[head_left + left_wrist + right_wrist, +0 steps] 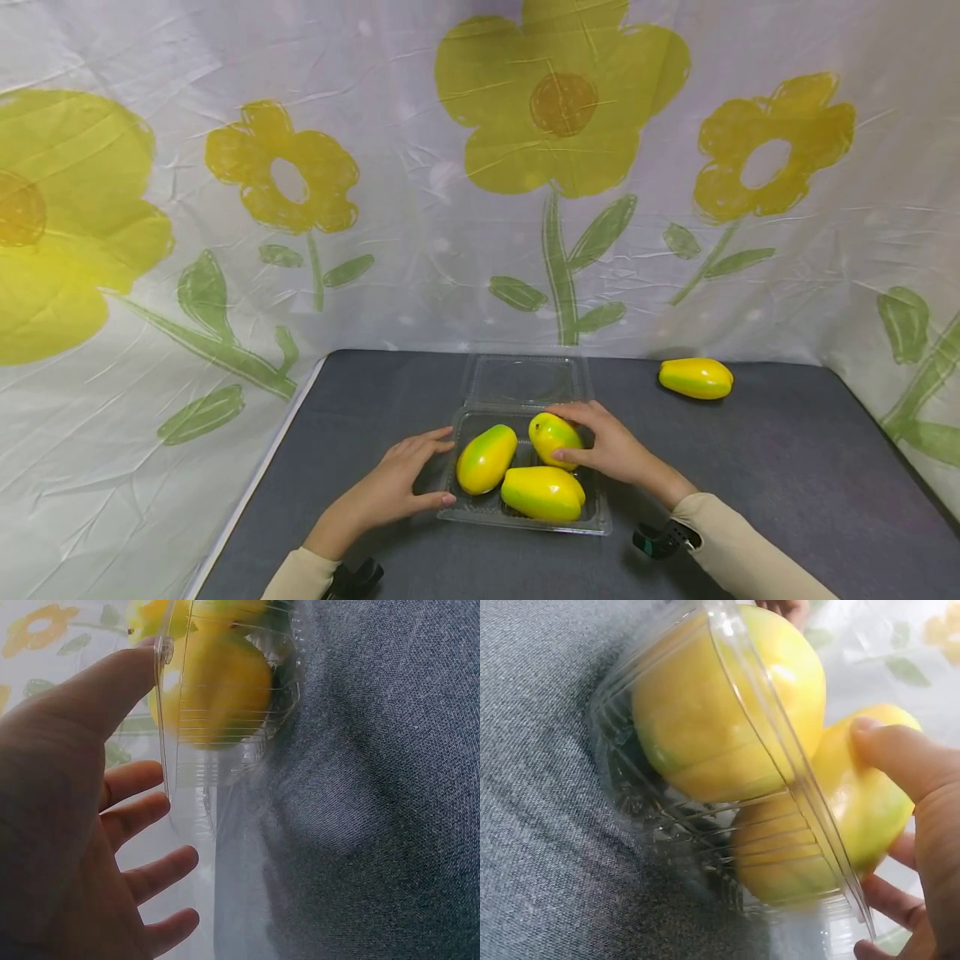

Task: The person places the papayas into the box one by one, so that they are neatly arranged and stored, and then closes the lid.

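Note:
A clear plastic clamshell box (pixel 517 523) sits on the table with three yellow-green papayas in its base. One papaya (pixel 486 460) lies at the left, another papaya (pixel 543 493) along the front. At the back right, my right hand (pixel 611 446) grips the third papaya (pixel 551 437); its thumb (pixel 900 754) presses the fruit's side in the right wrist view, fingers beyond the rim. My left hand (pixel 386 487) is spread at the box's left side, thumb and fingertips right at the rim. In the left wrist view its fingers (pixel 161 874) are apart and hold nothing.
The box's transparent lid (pixel 528 379) lies folded back toward the rear table edge. Another papaya (pixel 696 379) rests at the back right of the dark grey table (pixel 765 467). A flower-printed curtain (pixel 420 275) hangs behind and beside the table.

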The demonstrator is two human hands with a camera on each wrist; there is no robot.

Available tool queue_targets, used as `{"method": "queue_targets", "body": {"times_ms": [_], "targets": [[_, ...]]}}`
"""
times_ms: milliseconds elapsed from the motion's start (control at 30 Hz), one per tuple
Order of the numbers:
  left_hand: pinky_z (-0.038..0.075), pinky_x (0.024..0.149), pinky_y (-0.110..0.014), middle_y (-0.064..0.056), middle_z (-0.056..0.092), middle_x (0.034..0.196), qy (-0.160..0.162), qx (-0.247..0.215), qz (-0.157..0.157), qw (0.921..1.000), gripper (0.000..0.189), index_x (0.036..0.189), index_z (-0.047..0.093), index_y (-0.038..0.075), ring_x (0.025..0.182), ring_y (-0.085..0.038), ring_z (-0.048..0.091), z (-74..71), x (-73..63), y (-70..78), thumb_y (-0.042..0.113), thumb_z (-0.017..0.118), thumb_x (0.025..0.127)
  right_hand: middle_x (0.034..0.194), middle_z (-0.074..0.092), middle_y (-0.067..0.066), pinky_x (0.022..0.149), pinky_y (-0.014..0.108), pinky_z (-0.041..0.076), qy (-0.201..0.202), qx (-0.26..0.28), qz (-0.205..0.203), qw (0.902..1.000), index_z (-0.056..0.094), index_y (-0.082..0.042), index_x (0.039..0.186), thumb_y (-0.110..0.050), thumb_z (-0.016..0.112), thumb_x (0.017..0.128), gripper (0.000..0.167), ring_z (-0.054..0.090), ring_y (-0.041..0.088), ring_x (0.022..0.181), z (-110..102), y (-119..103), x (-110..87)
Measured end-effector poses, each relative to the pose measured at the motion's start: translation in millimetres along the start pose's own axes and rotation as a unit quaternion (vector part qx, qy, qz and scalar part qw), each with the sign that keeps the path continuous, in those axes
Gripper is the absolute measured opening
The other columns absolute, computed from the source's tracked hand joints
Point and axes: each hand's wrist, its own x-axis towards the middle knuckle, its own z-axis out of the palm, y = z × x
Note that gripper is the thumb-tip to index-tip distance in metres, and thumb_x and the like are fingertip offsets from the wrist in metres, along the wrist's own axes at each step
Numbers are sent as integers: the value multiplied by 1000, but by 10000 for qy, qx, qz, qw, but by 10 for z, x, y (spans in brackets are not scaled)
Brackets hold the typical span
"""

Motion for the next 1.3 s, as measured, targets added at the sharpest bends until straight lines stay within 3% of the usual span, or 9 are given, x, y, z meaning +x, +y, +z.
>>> {"method": "queue_targets", "body": {"times_ms": [300,633,1000,1300], "targets": [[22,116,-67,3,30,163,-20,20,-12,10000,75,147,46,18,148,-32,33,1,4,-11,52,72,85,115,64,-2,93,51,49,523,175,371,9978,58,-21,131,-36,85,77,62,58,16,103,-18,51,-83],[21,116,-68,2,30,163,-57,-34,-67,10000,75,147,46,18,148,-32,33,4,0,3,51,72,85,124,60,4,99,61,46,797,17,549,9953,57,-19,129,-39,86,75,64,56,33,118,-25,130,-198],[22,116,-67,1,30,163,-46,-29,-12,10000,75,147,46,17,147,-33,34,-6,-9,0,51,72,85,128,58,4,102,63,44,746,25,645,9951,56,-18,132,-43,86,74,69,54,32,121,-42,169,-251],[22,116,-67,3,29,163,-57,-15,-31,10000,75,147,46,18,147,-32,34,-10,0,3,52,72,85,131,59,3,102,60,44,739,42,500,9960,55,-20,136,-42,86,73,73,52,28,121,-77,163,-256]]}}
